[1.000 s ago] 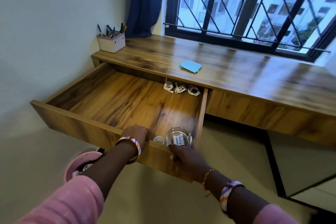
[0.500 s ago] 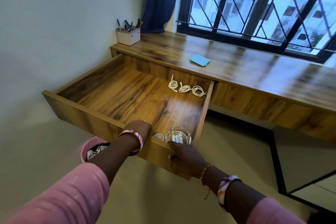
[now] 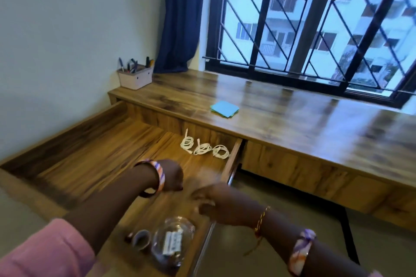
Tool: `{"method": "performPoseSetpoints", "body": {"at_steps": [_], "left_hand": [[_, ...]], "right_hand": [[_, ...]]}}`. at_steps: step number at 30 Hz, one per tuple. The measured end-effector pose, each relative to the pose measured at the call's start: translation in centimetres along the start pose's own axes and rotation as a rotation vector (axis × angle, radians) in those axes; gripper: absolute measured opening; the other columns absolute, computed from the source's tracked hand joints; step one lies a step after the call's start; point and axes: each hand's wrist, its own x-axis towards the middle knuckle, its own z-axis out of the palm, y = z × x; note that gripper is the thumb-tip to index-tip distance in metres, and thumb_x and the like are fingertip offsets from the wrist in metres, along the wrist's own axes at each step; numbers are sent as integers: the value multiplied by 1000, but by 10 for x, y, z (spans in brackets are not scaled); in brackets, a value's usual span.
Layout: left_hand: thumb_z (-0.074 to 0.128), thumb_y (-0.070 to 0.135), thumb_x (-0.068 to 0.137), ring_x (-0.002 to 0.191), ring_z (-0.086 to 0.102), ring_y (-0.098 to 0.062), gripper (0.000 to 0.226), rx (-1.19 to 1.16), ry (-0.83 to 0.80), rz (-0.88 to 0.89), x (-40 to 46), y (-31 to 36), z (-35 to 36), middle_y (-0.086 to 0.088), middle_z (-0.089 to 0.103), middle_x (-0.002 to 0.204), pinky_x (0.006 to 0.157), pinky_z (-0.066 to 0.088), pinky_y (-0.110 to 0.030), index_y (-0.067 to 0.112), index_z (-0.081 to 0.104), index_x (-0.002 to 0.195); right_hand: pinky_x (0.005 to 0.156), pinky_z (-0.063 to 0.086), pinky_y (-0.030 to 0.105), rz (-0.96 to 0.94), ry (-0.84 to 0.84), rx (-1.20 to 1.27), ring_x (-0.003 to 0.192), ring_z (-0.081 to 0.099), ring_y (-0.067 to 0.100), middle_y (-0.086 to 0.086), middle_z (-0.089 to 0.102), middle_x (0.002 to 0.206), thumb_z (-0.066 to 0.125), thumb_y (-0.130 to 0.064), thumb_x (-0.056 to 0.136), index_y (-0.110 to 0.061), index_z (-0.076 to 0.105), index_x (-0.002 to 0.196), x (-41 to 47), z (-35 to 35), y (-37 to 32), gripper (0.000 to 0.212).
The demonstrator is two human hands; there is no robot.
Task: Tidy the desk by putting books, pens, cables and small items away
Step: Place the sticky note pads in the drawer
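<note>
Stowing is judged nearly done: coiled white cables [image 3: 203,147] lie in the open wooden drawer [image 3: 94,141], left hand [image 3: 172,175] and right hand [image 3: 203,201] are blurred above it, grip untellable, and the blue paper pad [image 3: 224,109] on the bench [image 3: 292,119] is judged next.

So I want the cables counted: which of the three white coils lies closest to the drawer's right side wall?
The rightmost coil, almost against the right side wall; the other two coils lie further left.

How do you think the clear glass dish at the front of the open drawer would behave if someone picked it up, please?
The glass dish looks thick-walled, so it is probably heavy for its size and breakable if dropped. Its smooth, glossy surface may be slippery. The small items lying loose inside it would likely shift or spill if it tilts.
</note>
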Motion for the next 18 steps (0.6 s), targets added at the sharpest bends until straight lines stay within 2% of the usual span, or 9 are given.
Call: {"method": "performPoseSetpoints", "body": {"at_steps": [2,4,6,9,11,14,16,18], "left_hand": [[52,27,92,107,60,-22,28,-97,142,40,22,33,-36,-9,67,113,75,42,-20,10,65,109],[54,27,91,107,60,-22,26,-150,228,58,45,52,-63,-9,68,111,80,42,-23,11,67,107],[54,27,90,105,61,-22,26,-176,263,43,67,63,-81,-8,68,109,80,43,-24,11,67,105],[55,27,90,98,62,-22,24,-226,267,8,94,68,-101,-9,69,106,71,40,-21,9,67,102],[55,27,91,94,61,-20,26,-272,255,-30,115,64,-112,-9,69,107,69,37,-18,9,66,105],[56,27,90,98,61,-21,27,-366,281,-117,147,48,-126,-9,68,108,76,42,-22,8,66,107],[57,28,89,98,61,-23,28,-420,303,-199,174,35,-132,-11,67,106,79,45,-26,6,66,105],[59,28,89,82,64,-24,27,-510,334,-276,207,23,-135,-13,69,92,75,49,-29,3,67,96]], "right_hand": [[83,44,24,54,54,11,100,57,12,0,62,114,55,-17,90,-14,58,118,-1,-37,32,29],[75,43,22,81,80,-10,91,57,8,1,66,105,54,-16,89,-13,62,112,1,-69,64,24],[77,48,22,100,92,-21,94,61,13,4,68,105,53,-17,88,-14,65,109,4,-95,95,24],[74,39,4,135,117,0,97,62,13,2,68,109,51,-14,89,-16,66,112,14,-123,134,27],[78,40,8,148,110,26,101,62,13,2,68,111,50,-12,90,-15,66,113,24,-138,159,28],[86,44,17,186,138,41,107,60,15,4,66,117,54,-15,90,-12,65,115,45,-159,195,27],[83,42,17,248,182,54,106,59,15,6,65,117,58,-18,89,-12,63,116,65,-170,221,28],[82,43,20,321,217,74,103,60,17,7,66,112,65,-26,85,-14,62,116,91,-178,248,33]]}}
